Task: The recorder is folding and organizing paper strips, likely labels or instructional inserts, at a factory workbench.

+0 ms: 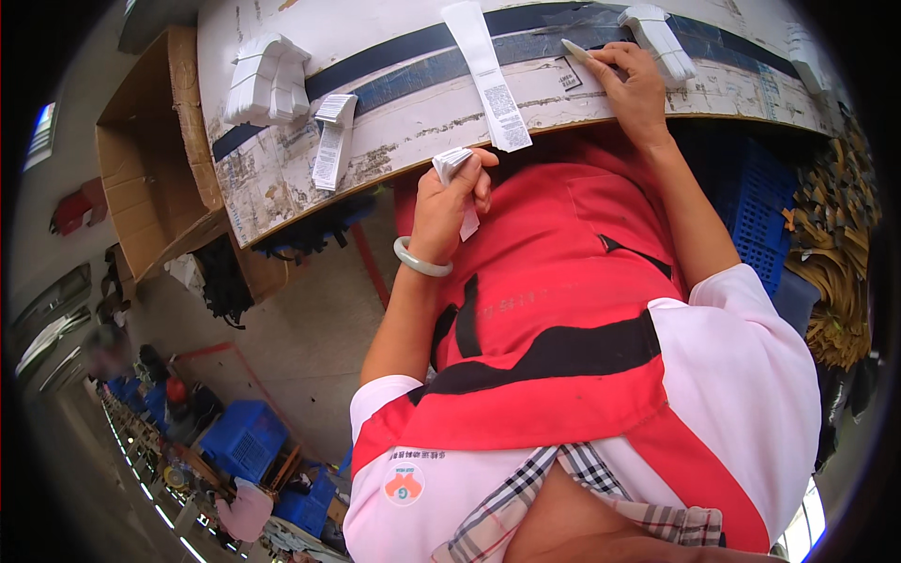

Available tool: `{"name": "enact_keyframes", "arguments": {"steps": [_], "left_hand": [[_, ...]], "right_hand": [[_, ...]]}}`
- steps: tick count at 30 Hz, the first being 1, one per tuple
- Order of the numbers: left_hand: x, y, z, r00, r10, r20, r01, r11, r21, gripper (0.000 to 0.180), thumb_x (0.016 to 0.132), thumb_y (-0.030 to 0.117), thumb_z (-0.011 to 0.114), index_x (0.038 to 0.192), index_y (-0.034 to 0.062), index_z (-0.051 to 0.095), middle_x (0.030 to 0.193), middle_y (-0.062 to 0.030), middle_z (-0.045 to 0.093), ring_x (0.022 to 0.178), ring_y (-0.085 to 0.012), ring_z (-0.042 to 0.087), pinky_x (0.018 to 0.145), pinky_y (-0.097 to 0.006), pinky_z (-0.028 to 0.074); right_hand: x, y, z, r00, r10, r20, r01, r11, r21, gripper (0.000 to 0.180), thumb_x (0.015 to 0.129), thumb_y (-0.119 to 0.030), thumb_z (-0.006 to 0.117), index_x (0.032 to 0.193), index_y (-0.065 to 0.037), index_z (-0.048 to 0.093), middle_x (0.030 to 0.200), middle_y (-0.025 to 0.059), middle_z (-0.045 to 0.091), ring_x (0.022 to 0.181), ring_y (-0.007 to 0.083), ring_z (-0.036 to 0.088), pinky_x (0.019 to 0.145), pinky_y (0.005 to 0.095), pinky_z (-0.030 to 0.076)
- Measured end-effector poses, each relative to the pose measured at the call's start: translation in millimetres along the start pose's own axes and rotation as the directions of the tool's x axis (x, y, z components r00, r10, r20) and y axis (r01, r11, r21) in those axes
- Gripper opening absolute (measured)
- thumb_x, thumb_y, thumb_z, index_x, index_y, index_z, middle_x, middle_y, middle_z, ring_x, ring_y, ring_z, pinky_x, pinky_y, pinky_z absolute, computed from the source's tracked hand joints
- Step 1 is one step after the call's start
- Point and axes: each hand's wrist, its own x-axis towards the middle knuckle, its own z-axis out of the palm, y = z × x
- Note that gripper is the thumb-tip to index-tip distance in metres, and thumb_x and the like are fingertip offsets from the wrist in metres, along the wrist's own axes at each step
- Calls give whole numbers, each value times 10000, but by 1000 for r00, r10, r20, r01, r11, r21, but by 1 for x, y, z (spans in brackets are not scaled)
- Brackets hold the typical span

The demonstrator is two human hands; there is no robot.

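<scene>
My left hand (443,208), below the table's front edge, is closed around a small folded bunch of white labels (451,163). A pale, pointed stick (575,52) is pinched between the fingers of my right hand (638,92), which is over the right part of the table. A long fanned strip of printed white labels (488,80) lies between the two hands and reaches to the front edge. Further left lies a shorter stack of printed labels (335,141). Tied bundles of white labels (267,83) sit at the left, and another banded bundle (660,45) rests just beyond my right hand.
The worn white table (399,117) has dark blue strips (385,64) running along it. An open cardboard box (155,155) stands off its left end. Under its right side is a blue plastic crate (758,211), beside a pile of brown strips (835,253).
</scene>
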Motion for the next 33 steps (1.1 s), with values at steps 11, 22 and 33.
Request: {"name": "enact_keyframes", "arguments": {"steps": [11,22,33], "left_hand": [[20,7,7,996,65,-54,-54,982,181,209,1004,204,556,1035,32,671,716,17,572,572,-35,451,508,-182,351],[26,17,-1,846,527,-85,-373,698,612,156,926,96,665,1060,21,693,823,-5,641,693,-46,539,601,-180,407],[20,31,4,843,537,-18,-445,716,538,149,859,42,729,1004,13,721,767,17,653,661,-34,558,570,-176,434]], "right_hand": [[11,-51,26,950,-267,161,232,950,208,185,850,-220,713,1023,-161,741,1053,52,633,964,241,572,817,354,468],[14,-78,46,921,-278,272,147,896,419,125,829,-132,736,948,-92,742,995,27,613,909,178,583,789,288,476],[11,-104,10,813,-181,553,-191,815,547,232,893,-197,708,1040,-18,697,894,51,681,833,127,639,788,262,526]]}}
